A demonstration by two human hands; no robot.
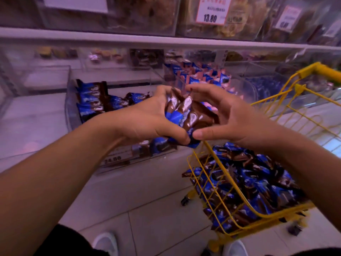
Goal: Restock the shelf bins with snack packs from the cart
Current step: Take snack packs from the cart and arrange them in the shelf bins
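Observation:
Between my two hands is a bunch of blue-and-brown snack packs [186,115], held above the front of a clear shelf bin [73,115]. My left hand [147,119] grips the bunch from the left, fingers curled round it. My right hand [228,115] cups it from the right, its thumb under the packs and fingertips on top. The bin holds a row of the same packs [96,100] at its back left. At the lower right, a yellow wire cart [208,183] is filled with several more packs [254,183].
A neighbouring clear bin [203,76] behind my hands holds blue-and-pink packs. The shelf above carries bins of brown snacks with a price card [212,10] reading 13.80. The cart's yellow handle [323,71] rises at the right. White floor tiles and my shoes lie below.

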